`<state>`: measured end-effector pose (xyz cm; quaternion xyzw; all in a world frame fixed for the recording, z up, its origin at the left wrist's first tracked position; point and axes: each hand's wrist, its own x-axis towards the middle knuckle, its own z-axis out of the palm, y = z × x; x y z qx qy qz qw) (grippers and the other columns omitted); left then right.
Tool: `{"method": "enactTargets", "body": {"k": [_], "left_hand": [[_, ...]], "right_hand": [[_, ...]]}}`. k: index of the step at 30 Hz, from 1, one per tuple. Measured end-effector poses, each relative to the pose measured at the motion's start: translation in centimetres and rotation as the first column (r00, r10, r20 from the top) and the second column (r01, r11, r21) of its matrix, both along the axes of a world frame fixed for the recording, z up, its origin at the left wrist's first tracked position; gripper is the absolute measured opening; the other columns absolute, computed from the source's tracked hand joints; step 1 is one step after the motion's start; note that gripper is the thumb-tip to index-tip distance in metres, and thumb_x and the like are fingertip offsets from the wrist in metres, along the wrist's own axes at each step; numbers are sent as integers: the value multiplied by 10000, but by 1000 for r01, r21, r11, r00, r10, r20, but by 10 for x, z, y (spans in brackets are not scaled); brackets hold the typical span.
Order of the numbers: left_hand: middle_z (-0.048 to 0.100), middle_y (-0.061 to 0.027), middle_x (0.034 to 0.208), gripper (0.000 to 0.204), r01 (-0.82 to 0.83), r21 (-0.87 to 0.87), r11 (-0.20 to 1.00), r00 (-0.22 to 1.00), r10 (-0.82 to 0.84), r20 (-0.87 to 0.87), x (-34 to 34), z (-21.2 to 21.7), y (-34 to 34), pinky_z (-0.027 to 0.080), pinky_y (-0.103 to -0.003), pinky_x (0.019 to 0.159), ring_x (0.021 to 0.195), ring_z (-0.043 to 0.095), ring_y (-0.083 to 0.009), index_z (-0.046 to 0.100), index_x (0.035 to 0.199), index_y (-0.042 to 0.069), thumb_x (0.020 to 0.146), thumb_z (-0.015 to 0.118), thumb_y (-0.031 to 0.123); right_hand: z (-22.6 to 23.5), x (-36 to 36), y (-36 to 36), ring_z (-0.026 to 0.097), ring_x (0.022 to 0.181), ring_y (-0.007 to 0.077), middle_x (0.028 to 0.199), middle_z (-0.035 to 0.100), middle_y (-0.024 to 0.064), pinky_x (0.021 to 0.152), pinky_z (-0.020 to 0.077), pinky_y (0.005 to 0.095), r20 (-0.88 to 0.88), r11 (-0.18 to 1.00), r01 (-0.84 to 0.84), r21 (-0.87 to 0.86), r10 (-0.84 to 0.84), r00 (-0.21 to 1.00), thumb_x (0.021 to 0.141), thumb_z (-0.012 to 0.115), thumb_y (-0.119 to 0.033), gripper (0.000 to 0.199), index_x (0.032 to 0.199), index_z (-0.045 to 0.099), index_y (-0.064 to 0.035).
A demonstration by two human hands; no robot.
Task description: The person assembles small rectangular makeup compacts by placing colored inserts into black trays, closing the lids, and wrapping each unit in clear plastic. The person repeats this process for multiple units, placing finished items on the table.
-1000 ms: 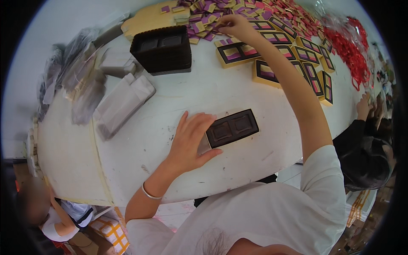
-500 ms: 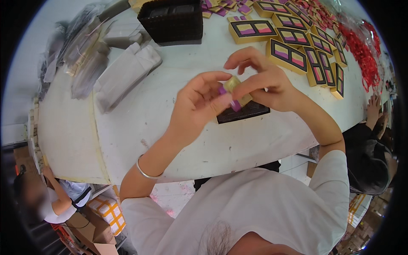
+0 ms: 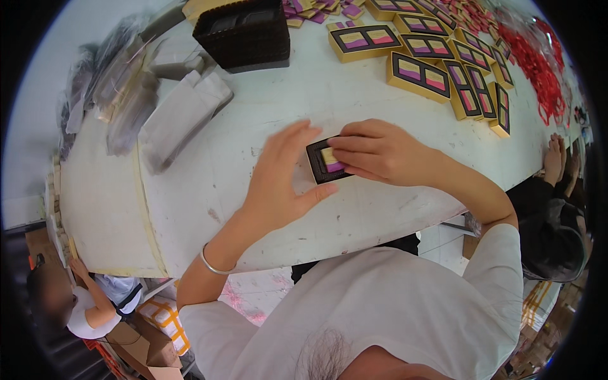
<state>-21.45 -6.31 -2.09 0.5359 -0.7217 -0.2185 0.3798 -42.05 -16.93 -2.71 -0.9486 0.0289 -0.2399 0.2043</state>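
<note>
A shallow black plastic tray (image 3: 313,166) lies flat on the white table in front of me. A small gold-and-purple wrapped packet (image 3: 330,160) sits in its left part. Over the tray's right part, my right hand (image 3: 377,152) has its fingers together and bent down onto the packet's right edge; whatever else lies beneath that hand is hidden. My left hand (image 3: 278,174) is open at the tray's left side, thumb and fingers spread, slightly blurred and holding nothing.
Gold boxes with black inserts and coloured packets (image 3: 418,77) stand at the far right. Behind are a stack of black trays (image 3: 244,38) and loose packets (image 3: 310,11). Plastic-wrapped bundles (image 3: 183,120) lie left, red ribbons (image 3: 538,69) far right. Other people (image 3: 95,304) are at both sides.
Both hands held small wrapped packets above the tray; they have come down and parted. A packet now rests in the tray. My left hand has let go and opened.
</note>
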Motion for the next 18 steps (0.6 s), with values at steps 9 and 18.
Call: {"method": "enactTargets", "body": {"k": [9,18], "left_hand": [[497,-141,1250,261,111,-30,993,989,-107,99,0,-27,2,437,-368,799,1037,477,-317,636,926,76,702,756,135],[326,-296,1385,379,92,-179,980,967,-45,250,-3,-36,15,337,-477,999,1248,373,-439,623,1006,66,680,770,195]], "right_hand": [[-3,21,-6,506,922,246,979,509,84,811,383,371,-176,935,72,347,-11,984,736,713,-82,103,808,656,-130],[19,-33,-166,614,793,181,892,639,83,709,496,319,293,754,561,342,-653,699,830,628,-85,124,931,654,-18]]}}
